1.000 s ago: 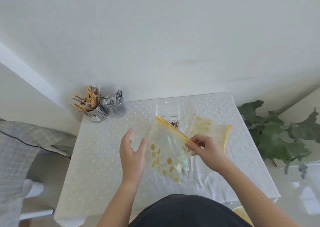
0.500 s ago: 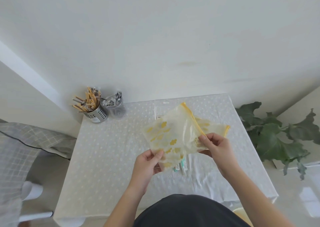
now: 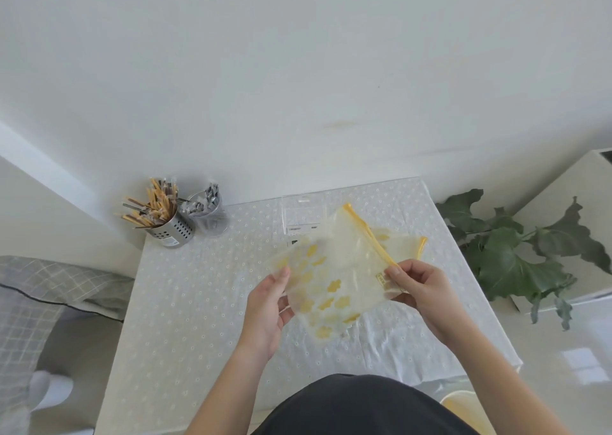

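Observation:
I hold a clear zip bag (image 3: 334, 269) with yellow flower prints and a yellow zip strip above the table. My right hand (image 3: 420, 289) pinches the bag's corner at the near end of the zip strip. My left hand (image 3: 268, 305) holds the bag's left edge, thumb on top and fingers under it. A second bag (image 3: 405, 245) of the same kind lies flat on the table behind the first, partly hidden by it.
A white dotted tablecloth (image 3: 205, 302) covers the table. At its far left corner stand a perforated metal cup (image 3: 172, 229) of wrapped chopsticks and a clear cup (image 3: 210, 214) of wrapped cutlery. A clear packet (image 3: 301, 216) lies at the far edge. A leafy plant (image 3: 516, 252) stands right of the table.
My left hand went from hovering open beside the bag to holding its left edge. Both hands lifted the bag off the table and turned it flatter, zip strip to the right.

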`<state>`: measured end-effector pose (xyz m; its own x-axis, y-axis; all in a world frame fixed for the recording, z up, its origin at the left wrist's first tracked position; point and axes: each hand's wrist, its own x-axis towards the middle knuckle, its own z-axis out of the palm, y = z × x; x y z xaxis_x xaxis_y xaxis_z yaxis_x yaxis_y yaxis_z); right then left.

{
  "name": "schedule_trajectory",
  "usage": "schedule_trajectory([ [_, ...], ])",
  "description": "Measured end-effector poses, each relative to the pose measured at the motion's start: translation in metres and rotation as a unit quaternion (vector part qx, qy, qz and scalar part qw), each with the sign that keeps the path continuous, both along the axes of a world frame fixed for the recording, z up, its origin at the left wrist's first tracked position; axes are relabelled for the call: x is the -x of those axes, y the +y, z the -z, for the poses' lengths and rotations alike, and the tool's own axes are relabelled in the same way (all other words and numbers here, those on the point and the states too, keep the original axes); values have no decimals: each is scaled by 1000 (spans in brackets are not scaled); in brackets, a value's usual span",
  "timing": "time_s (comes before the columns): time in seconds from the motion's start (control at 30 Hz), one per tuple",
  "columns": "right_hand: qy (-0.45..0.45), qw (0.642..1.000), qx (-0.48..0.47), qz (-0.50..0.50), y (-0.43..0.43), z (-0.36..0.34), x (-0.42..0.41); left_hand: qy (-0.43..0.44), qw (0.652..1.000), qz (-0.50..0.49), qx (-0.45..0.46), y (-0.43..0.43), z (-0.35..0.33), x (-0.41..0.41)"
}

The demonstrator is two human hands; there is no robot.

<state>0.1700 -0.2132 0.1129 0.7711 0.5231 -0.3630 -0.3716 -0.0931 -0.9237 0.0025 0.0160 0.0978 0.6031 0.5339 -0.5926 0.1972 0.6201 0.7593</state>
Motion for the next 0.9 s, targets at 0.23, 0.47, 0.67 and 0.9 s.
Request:
schedule_trajectory([
  [0.23,12,997,34,-68,-14,-7,-8,23,996,66,-61,-9,3,-25],
  [0.47,-23,994,98,-31,-18,-6,-26,11,994,62,-90,-16,4,-35],
  [0.67,5,995,84,-57,-24,-5,-25,25,991,79,-107,-28,5,-43],
  [0.9,-21,995,95,1,-31,2,-38,5,987,67,-145,-43,1,-45],
])
